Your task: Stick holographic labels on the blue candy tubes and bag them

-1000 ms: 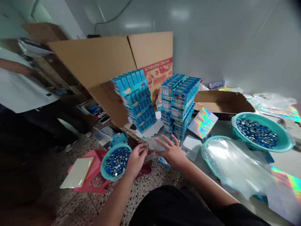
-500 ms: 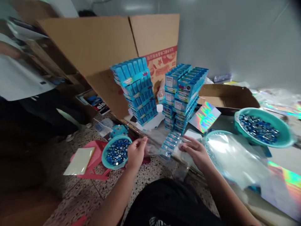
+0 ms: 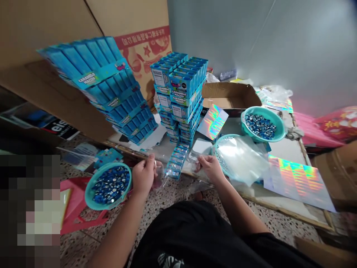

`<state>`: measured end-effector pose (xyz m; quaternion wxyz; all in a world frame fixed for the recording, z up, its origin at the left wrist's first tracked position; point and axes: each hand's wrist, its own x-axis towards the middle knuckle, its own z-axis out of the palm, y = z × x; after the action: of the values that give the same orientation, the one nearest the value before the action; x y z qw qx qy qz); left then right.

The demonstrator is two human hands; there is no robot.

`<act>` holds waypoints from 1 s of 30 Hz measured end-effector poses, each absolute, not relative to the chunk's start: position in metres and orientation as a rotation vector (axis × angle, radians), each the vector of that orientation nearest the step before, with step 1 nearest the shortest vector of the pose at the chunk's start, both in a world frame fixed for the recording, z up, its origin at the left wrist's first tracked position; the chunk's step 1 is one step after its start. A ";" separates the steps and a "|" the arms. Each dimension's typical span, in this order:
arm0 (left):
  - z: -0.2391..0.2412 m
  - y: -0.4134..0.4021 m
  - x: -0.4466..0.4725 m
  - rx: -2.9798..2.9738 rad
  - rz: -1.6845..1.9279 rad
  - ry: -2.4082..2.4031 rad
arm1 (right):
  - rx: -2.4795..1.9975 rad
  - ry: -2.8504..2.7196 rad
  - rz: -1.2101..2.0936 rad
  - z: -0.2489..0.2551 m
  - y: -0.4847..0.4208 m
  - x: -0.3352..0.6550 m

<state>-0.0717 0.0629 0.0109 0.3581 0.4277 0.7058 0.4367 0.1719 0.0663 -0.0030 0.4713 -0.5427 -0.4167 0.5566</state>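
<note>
A small blue display box (image 3: 176,162) lies at the table's front edge between my hands, with clear plastic film around it. My left hand (image 3: 143,174) pinches the clear plastic bag (image 3: 158,178) on the box's left side, thumb up. On the other side, my right hand (image 3: 211,166) has its fingertips closed on the bag's film. Just behind the box stand stacked blue boxes marked CARAMELO MACIZO (image 3: 180,93). Near my left hand is a teal basin (image 3: 88,193) of blue and silver wrapped pieces. A second basin (image 3: 216,149), partly under clear plastic sheets (image 3: 242,158), sits beside my right hand.
A leaning stack of blue boxes (image 3: 111,89) stands at left before a large cardboard box (image 3: 139,15). Behind are an open carton (image 3: 228,96) and another teal basin (image 3: 280,128). Shiny holographic sheets (image 3: 298,182) lie at right. A red stool (image 3: 80,208) supports the left basin.
My view has swung right and come nearer the table. My right fingers, more spread before, are now closed on the film. The bag and box stay between my hands.
</note>
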 end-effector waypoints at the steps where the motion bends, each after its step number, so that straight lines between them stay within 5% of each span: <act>1: 0.011 0.063 -0.070 1.052 1.134 1.711 | -1.338 -0.994 1.354 -0.009 0.068 0.170; 6: 0.009 0.061 -0.068 0.949 0.921 1.272 | -1.375 -0.847 1.283 -0.023 0.069 0.176; 13: -0.004 0.072 -0.088 1.290 0.878 1.867 | -1.017 -0.769 1.748 -0.004 0.057 0.197; 16: -0.005 0.073 -0.092 1.396 0.807 1.820 | -1.112 -0.682 1.659 -0.011 0.059 0.193; 22: 0.008 0.062 -0.093 1.802 1.309 1.932 | -1.216 -0.574 1.380 -0.025 0.067 0.164; 26: 0.004 0.065 -0.110 1.598 1.621 2.149 | -1.113 -0.633 1.482 -0.017 0.062 0.148; 30: 0.004 0.069 -0.128 1.178 1.460 2.104 | -0.954 -0.772 1.686 -0.009 0.057 0.146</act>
<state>-0.1280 0.0692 0.0042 0.1606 0.4125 0.7366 0.5113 0.1455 0.0569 -0.0089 0.5041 -0.3952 -0.3198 0.6982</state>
